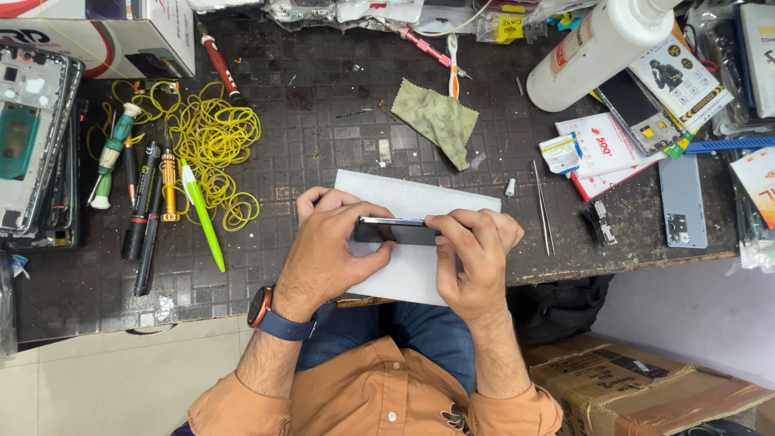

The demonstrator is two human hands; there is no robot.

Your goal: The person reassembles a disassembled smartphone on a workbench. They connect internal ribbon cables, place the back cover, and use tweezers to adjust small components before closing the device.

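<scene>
Dark phone (pixel 400 230) at frame centre, held on edge, just above a white sheet (pixel 420 202) on the dark mat (pixel 323 121). Left hand (pixel 331 246) curled around the phone's left end, fingers over the top edge, thumb pressing below. Right hand (pixel 472 250) pinching the right end, fingertips on the top edge, thumb underneath. Blue-strapped watch (pixel 270 315) on the left wrist. Orange sleeves and jeans at the bottom of the frame. Just right of the sheet, thin tweezers (pixel 542 206) lying nearly upright in the frame, with a small white cap (pixel 510 187) beside them. Above centre, a crumpled green cloth (pixel 436 119). Left of centre, a heap of yellow rubber bands (pixel 214 141), with a green pen (pixel 202 214), an orange-handled driver (pixel 169 184) and black pens (pixel 141 214) alongside. Far left edge, stacked phone frames (pixel 32 137). Upper right, a white bottle (pixel 597 48) lying tilted, printed cards (pixel 605 149) and a grey back cover (pixel 683 200) near the right edge. Lower right, below the table, a cardboard box (pixel 638 383).
</scene>
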